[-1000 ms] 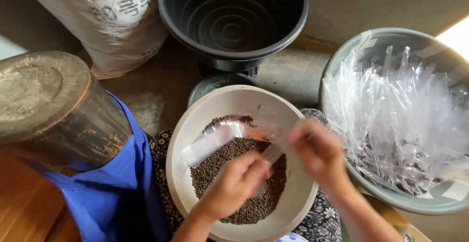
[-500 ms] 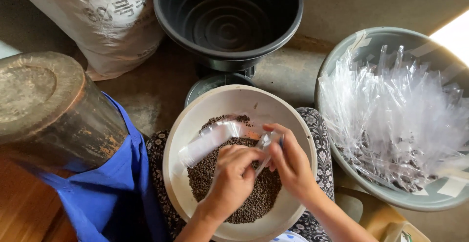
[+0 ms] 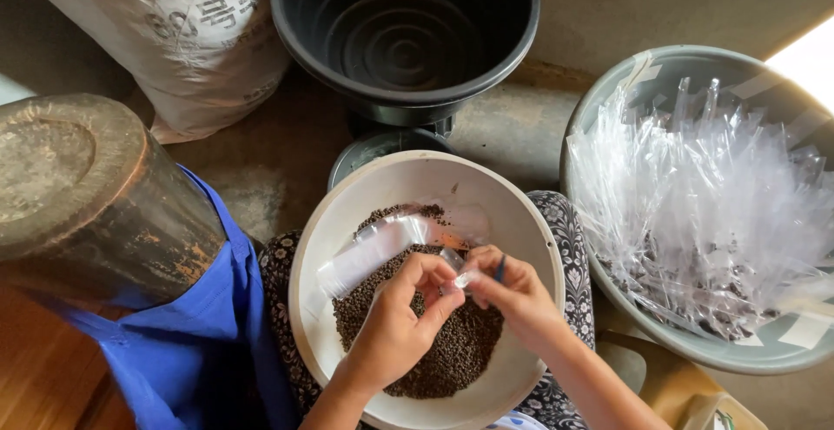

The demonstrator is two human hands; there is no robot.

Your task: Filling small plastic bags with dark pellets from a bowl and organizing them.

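Over the cream bowl (image 3: pixel 530 221) of dark seeds (image 3: pixel 452 352): left hand (image 3: pixel 395 330) and right hand (image 3: pixel 512 295), both grips pinched on 1 small clear bag (image 3: pixel 453 267). Gray tub (image 3: pixel 608 117) of clear bags right of bowl.

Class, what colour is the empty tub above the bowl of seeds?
Black, with ringed ridges inside; the tub shows best in the head view.

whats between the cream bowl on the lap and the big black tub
A small round grey lid-like thing on the concrete floor, partly hidden under the cream bowl and black tub, head view.
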